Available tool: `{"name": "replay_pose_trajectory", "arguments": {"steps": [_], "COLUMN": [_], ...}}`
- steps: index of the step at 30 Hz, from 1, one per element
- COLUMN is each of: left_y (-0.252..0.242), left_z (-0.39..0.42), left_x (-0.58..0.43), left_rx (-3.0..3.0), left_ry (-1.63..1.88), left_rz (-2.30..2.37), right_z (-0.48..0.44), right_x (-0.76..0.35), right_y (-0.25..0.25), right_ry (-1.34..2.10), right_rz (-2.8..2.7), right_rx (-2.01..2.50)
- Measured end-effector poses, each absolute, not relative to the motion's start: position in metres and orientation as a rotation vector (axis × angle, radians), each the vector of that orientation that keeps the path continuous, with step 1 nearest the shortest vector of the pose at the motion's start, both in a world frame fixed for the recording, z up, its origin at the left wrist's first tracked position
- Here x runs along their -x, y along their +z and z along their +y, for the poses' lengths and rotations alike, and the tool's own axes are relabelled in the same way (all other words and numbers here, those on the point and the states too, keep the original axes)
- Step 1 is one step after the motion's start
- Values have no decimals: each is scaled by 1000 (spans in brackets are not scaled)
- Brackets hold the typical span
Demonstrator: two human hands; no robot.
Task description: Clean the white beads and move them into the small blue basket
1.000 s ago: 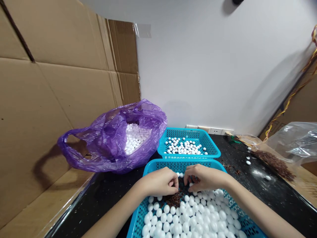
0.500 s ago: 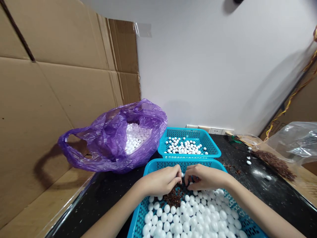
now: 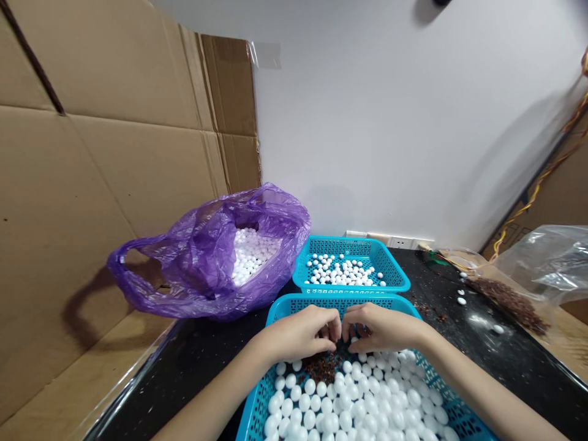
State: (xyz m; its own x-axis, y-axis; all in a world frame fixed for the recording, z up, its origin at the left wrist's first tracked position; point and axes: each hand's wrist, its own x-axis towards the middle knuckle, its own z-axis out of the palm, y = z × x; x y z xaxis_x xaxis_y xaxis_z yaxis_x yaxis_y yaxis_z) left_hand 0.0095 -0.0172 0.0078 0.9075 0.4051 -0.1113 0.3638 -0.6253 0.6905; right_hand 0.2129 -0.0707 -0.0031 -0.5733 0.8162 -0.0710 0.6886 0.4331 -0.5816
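Note:
My left hand (image 3: 307, 334) is over the front teal plastic basket (image 3: 285, 301), palm down. Its fingers curl loosely and the thumb stands apart, with nothing visible between them. Facing it, my right hand (image 3: 374, 327) has curved fingers and a thumb apart from them, also without a visible object. The fingertips of both hands almost meet near the basket's back wall. Below them lies a small heap of reddish-brown shreds (image 3: 323, 369). Many small white balls (image 3: 367, 398) cover the basket's floor in front of and beside my hands. My fingers hide some of the space between them.
A second teal basket (image 3: 395, 269) with white balls (image 3: 342, 272) stands behind. At left leans an open purple plastic bag (image 3: 197, 245) of white balls. Brown shreds (image 3: 509, 303), stray balls (image 3: 498, 329) and a clear plastic bag (image 3: 546, 260) are right on the black table (image 3: 445, 343).
My left fingers have moved slightly right, closer to the right hand, and the thumb has parted from them. A white ball between the hands is now hidden. The right hand has hardly moved.

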Motion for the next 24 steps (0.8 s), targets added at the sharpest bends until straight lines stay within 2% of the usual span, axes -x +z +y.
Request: {"name": "replay_pose_trajectory", "arguments": {"steps": [14, 24], "left_y": [9, 11], "left_z": [-16, -16], "left_x": [-12, -12], "left_rx": [-2350, -2417], "left_ry": [216, 347], "left_rz": [479, 532], "right_z": [-71, -70], "right_x": [-212, -211], "right_y": [-2, -1], "right_ry": [923, 855], "right_rz": [-2294, -2185], "right_rx": [1275, 1212]}}
